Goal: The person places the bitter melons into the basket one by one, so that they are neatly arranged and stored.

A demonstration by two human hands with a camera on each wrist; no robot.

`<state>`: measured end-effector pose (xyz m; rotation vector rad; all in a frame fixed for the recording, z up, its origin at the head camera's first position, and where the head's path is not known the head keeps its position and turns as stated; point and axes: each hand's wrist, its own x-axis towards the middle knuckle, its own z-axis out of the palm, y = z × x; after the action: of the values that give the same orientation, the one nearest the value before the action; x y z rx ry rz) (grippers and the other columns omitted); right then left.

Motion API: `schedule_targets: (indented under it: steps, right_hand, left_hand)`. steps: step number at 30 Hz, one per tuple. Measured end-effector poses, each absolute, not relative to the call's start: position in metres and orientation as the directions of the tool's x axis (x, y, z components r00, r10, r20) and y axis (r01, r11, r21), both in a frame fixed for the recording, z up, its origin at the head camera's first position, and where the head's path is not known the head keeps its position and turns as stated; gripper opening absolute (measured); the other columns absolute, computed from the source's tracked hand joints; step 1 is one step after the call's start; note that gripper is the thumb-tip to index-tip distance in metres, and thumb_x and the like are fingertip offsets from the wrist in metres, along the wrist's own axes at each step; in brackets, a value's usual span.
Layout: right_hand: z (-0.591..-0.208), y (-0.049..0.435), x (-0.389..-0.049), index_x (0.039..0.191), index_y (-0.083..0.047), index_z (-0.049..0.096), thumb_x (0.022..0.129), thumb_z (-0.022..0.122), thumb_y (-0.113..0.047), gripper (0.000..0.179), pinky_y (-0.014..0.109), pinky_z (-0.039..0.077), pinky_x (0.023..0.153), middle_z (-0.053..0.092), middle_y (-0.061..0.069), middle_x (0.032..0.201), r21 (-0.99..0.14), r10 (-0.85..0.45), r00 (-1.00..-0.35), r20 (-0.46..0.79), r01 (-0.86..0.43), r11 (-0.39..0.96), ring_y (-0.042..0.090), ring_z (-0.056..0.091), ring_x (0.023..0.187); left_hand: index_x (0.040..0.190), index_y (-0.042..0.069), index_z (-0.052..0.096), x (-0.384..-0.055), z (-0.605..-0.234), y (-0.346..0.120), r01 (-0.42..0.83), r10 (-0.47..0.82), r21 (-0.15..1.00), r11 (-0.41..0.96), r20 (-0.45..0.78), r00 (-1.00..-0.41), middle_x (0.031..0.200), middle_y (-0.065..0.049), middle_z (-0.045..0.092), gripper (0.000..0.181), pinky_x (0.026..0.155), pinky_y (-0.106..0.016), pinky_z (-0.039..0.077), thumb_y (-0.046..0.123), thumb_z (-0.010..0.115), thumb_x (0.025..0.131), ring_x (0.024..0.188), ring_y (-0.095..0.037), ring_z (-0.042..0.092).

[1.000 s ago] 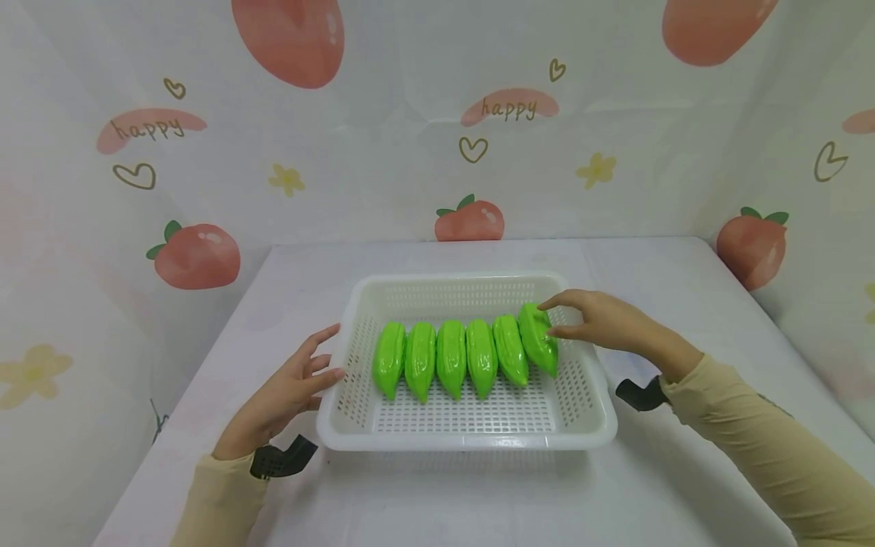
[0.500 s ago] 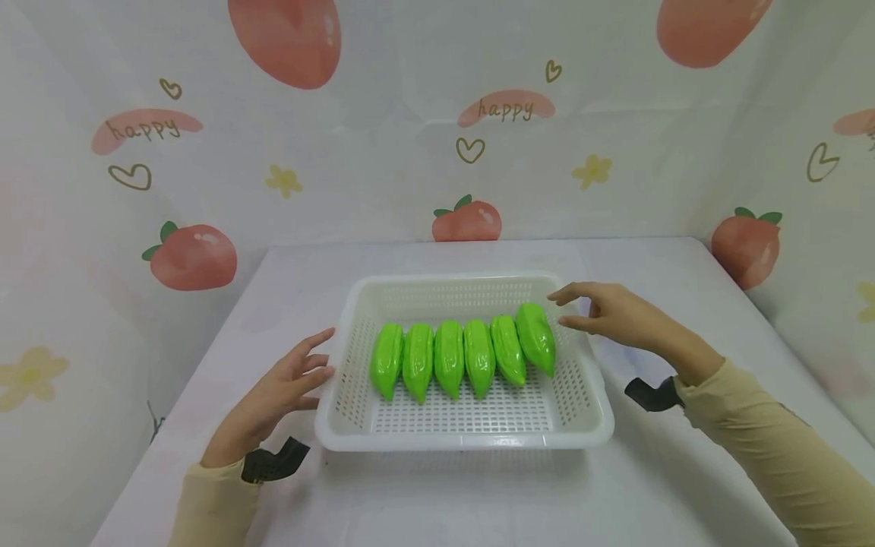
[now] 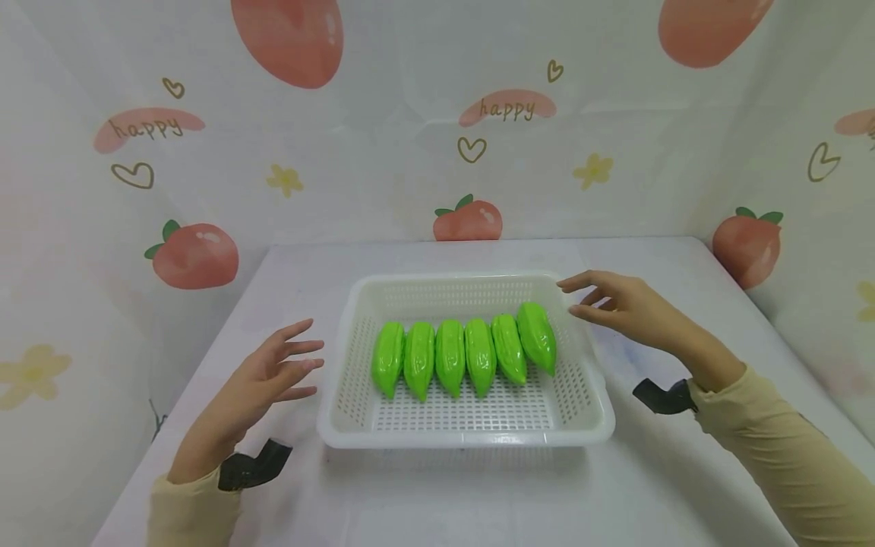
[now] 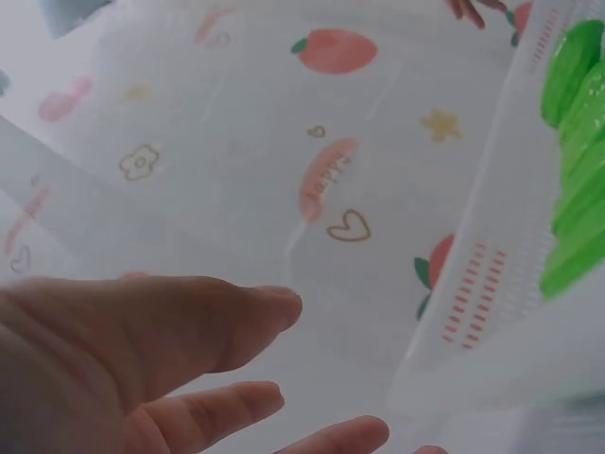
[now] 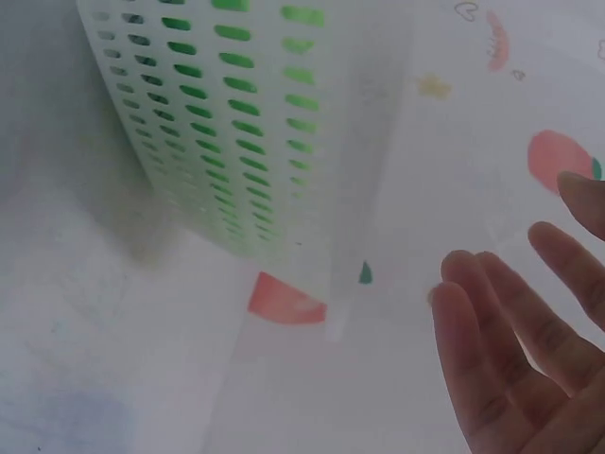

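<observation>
A white perforated plastic basket (image 3: pixel 465 439) stands on the table and holds a row of several glossy green ridged fruits (image 3: pixel 450 357) with pointed ends, resembling star fruit. The rightmost fruit (image 3: pixel 537 338) leans at a slant and lies slightly farther back. My left hand (image 3: pixel 256 376) is beside the basket's left side, fingers spread and holding nothing; the left wrist view shows its thumb (image 4: pixel 236 317) apart from the wall. By the far right corner of the rim hovers my right hand (image 3: pixel 636 308), its fingers loosely bent and nothing in them.
A pale cloth covers the table (image 3: pixel 465 501). Behind it hangs a white backdrop (image 3: pixel 383 152) printed with fruit, hearts and flowers. Each wrist carries a black mount, the left mount (image 3: pixel 256 465) and the right mount (image 3: pixel 663 396).
The right hand has drawn away from the rightmost fruit, moving right and back past the rim. My left hand has pulled left, away from the basket. The fruits stay in their row.
</observation>
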<state>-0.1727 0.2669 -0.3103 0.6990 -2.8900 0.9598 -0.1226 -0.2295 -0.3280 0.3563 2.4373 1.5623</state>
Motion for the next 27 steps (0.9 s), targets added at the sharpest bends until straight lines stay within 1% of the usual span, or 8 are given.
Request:
schedule_targets:
  steps: [5, 8, 13, 17, 20, 24, 26, 27]
  right_hand:
    - [-0.305, 0.266, -0.168, 0.131, -0.015, 0.056, 0.093, 0.065, -0.021, 0.040, 0.049, 0.056, 0.082, 0.061, 0.009, 0.130, -0.571, -0.413, -0.892, 0.184, -0.439, 0.694, 0.031, 0.066, 0.106]
    - [-0.299, 0.264, -0.164, 0.133, -0.018, 0.055, 0.093, 0.066, -0.019, 0.042, 0.050, 0.055, 0.084, 0.059, 0.008, 0.133, -0.577, -0.416, -0.885, 0.208, -0.455, 0.679, 0.032, 0.065, 0.109]
    - [-0.289, 0.262, -0.155, 0.137, -0.022, 0.051, 0.093, 0.065, -0.021, 0.047, 0.052, 0.053, 0.087, 0.055, 0.005, 0.138, -0.590, -0.414, -0.880, 0.232, -0.466, 0.660, 0.033, 0.063, 0.112]
    - [-0.283, 0.260, -0.145, 0.142, -0.027, 0.045, 0.092, 0.067, -0.020, 0.055, 0.059, 0.052, 0.086, 0.052, 0.004, 0.141, -0.618, -0.394, -0.895, 0.210, -0.434, 0.656, 0.035, 0.060, 0.116]
    - [-0.279, 0.258, -0.136, 0.144, -0.032, 0.042, 0.091, 0.068, -0.019, 0.060, 0.063, 0.051, 0.084, 0.049, 0.002, 0.143, -0.630, -0.371, -0.906, 0.205, -0.412, 0.658, 0.036, 0.058, 0.118]
    - [-0.275, 0.253, -0.123, 0.146, -0.033, 0.039, 0.090, 0.069, -0.018, 0.065, 0.063, 0.051, 0.080, 0.046, 0.001, 0.146, -0.616, -0.370, -0.896, 0.244, -0.438, 0.655, 0.038, 0.056, 0.120]
    - [-0.274, 0.249, -0.117, 0.148, -0.031, 0.037, 0.090, 0.069, -0.017, 0.067, 0.060, 0.052, 0.081, 0.044, 0.000, 0.147, -0.583, -0.381, -0.881, 0.281, -0.472, 0.661, 0.037, 0.054, 0.122]
    - [-0.274, 0.247, -0.114, 0.148, -0.029, 0.036, 0.090, 0.069, -0.016, 0.068, 0.051, 0.054, 0.087, 0.043, 0.000, 0.148, -0.561, -0.390, -0.869, 0.305, -0.495, 0.664, 0.035, 0.053, 0.123]
  left_hand:
    - [0.153, 0.016, 0.024, -0.115, -0.313, -0.226, 0.167, 0.321, 0.878, 0.448, 0.017, -0.947, 0.142, -0.020, 0.045, 0.062, 0.084, -0.035, 0.057, 0.022, 0.055, 0.099, 0.115, -0.006, 0.059]
    - [0.152, 0.021, 0.026, -0.109, -0.302, -0.222, 0.210, 0.310, 0.845, 0.491, 0.056, -0.949, 0.140, -0.017, 0.047, 0.062, 0.084, -0.032, 0.057, 0.023, 0.056, 0.099, 0.112, 0.001, 0.058]
    - [0.152, 0.029, 0.027, -0.099, -0.285, -0.213, 0.291, 0.297, 0.773, 0.564, 0.140, -0.945, 0.141, -0.011, 0.047, 0.063, 0.083, -0.022, 0.055, 0.018, 0.058, 0.098, 0.119, -0.016, 0.058]
    - [0.151, 0.034, 0.027, -0.090, -0.275, -0.202, 0.329, 0.264, 0.691, 0.644, 0.203, -0.943, 0.143, -0.008, 0.047, 0.065, 0.086, -0.036, 0.056, 0.020, 0.060, 0.097, 0.124, -0.029, 0.055]
    - [0.151, 0.032, 0.028, -0.083, -0.271, -0.192, 0.346, 0.242, 0.657, 0.670, 0.248, -0.938, 0.146, -0.009, 0.044, 0.066, 0.088, -0.048, 0.053, 0.019, 0.061, 0.095, 0.126, -0.033, 0.053]
    - [0.152, 0.024, 0.028, -0.076, -0.270, -0.177, 0.372, 0.223, 0.603, 0.706, 0.309, -0.924, 0.150, -0.009, 0.040, 0.067, 0.088, -0.047, 0.051, 0.019, 0.062, 0.095, 0.128, -0.036, 0.050]
    - [0.152, 0.022, 0.029, -0.073, -0.271, -0.169, 0.388, 0.215, 0.559, 0.733, 0.351, -0.911, 0.149, -0.009, 0.039, 0.067, 0.090, -0.047, 0.050, 0.019, 0.062, 0.094, 0.129, -0.034, 0.049]
    - [0.152, 0.021, 0.029, -0.072, -0.272, -0.166, 0.403, 0.217, 0.529, 0.747, 0.379, -0.900, 0.149, -0.009, 0.040, 0.067, 0.091, -0.048, 0.050, 0.018, 0.062, 0.094, 0.129, -0.033, 0.048]
